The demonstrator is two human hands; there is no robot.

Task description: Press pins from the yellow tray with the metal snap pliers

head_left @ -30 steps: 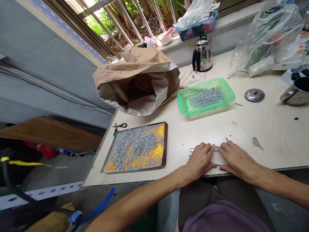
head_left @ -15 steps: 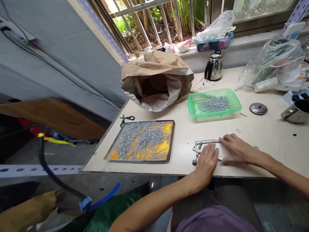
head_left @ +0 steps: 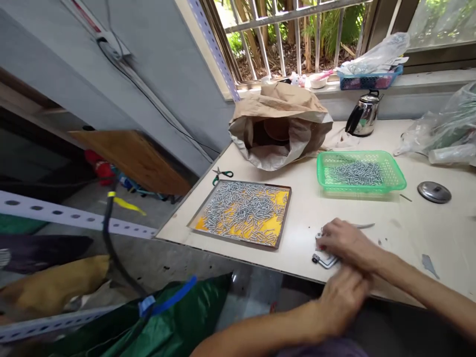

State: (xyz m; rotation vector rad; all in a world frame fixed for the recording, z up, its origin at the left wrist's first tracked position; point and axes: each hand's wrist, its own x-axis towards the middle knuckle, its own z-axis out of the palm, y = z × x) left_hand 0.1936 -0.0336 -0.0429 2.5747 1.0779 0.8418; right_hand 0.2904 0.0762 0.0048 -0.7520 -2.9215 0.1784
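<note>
A metal clamp-like tool [head_left: 327, 262] with a black knob and a bent rod lies at the table's front edge, partly covered by my hands. My right hand [head_left: 347, 243] is over its middle, fingers closed on it near a small red part. One thin metal arm of the tool sticks out to the right beyond that hand. My left hand [head_left: 344, 297] is just below, at the table edge, against the underside of my right hand. Its fingers are curled and blurred; whatever they grip is hidden.
Left of the hands lies a shallow tray [head_left: 283, 218] of small metal screws or pins. More fill part of a green basket [head_left: 399, 183]. Behind are a brown paper bag [head_left: 247, 111] and a kettle [head_left: 368, 116]. Scissors [head_left: 223, 174], a metal lid [head_left: 434, 192] and a grey scrap [head_left: 430, 266] lie around.
My right hand has moved from the tool's right end onto its middle. My left hand has drawn back off its top to the table edge. The view has swung left.
</note>
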